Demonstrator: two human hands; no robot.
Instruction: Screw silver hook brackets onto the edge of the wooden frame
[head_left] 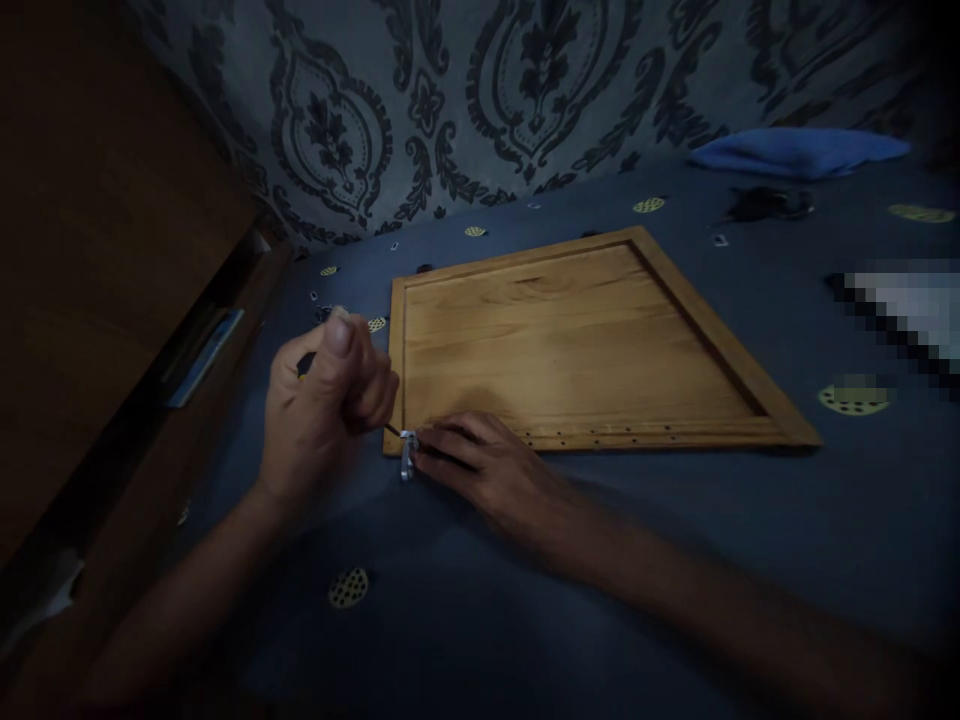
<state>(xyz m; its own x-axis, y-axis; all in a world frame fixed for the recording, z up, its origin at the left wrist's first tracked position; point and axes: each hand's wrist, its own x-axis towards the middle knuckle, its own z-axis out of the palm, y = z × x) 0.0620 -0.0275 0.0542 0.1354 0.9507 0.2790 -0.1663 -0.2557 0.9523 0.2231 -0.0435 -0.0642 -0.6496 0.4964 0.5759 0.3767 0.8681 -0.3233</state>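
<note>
A framed wooden panel (540,340), like a cabinet door, lies flat with a row of small dark holes along its near edge. At its near left corner sits a small silver metal hinge (407,462), partly jutting past the edge. My left hand (319,400) is wrapped round a screwdriver (306,365); only a bit of its dark and yellow handle and its thin shaft show. The shaft's tip meets the hinge. My right hand (491,465) rests over the panel's near edge, its fingertips holding the hinge from the right. Its thumb is hidden.
Under the panel spreads a dark blue patterned sheet (480,600). A blue cloth (799,152) and a small black object (765,205) lie at the far right. A pale, blurred-out item (911,310) is at the right edge. Brown wooden furniture (112,250) stands on the left, patterned wall behind.
</note>
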